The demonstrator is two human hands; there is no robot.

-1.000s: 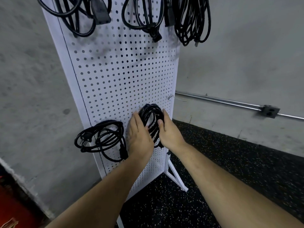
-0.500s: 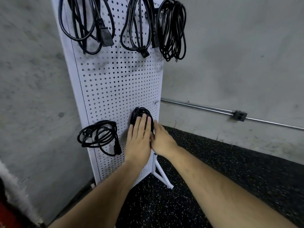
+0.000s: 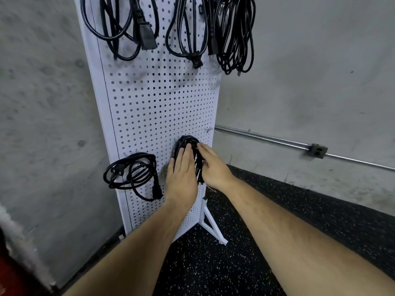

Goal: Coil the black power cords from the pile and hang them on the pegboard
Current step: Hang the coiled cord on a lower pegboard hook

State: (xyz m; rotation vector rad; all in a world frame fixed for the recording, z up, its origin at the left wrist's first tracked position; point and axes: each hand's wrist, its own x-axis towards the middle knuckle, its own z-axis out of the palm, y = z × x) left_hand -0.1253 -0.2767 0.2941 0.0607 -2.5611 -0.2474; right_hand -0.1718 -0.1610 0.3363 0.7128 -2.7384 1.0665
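Note:
A white pegboard [image 3: 154, 107] stands upright on a metal foot. Low on its right side hangs a coiled black power cord [image 3: 187, 144], mostly covered by my hands. My left hand [image 3: 181, 176] lies flat over the coil with straight fingers pressing it to the board. My right hand [image 3: 210, 165] touches the coil's right side, fingers extended along it. Another coiled cord [image 3: 132, 174] with its plug showing hangs at the lower left.
Three more black cord bundles [image 3: 235, 35] hang along the pegboard's top. A grey concrete wall stands behind, with a metal conduit [image 3: 267, 138] and outlet box [image 3: 318, 150] at the right. The floor [image 3: 213, 263] is black speckled rubber. The board's white foot [image 3: 210, 225] juts forward.
My left hand has flattened over the coil and my right hand has shifted along its right side. The head has pulled back, so the board's upper cords show more.

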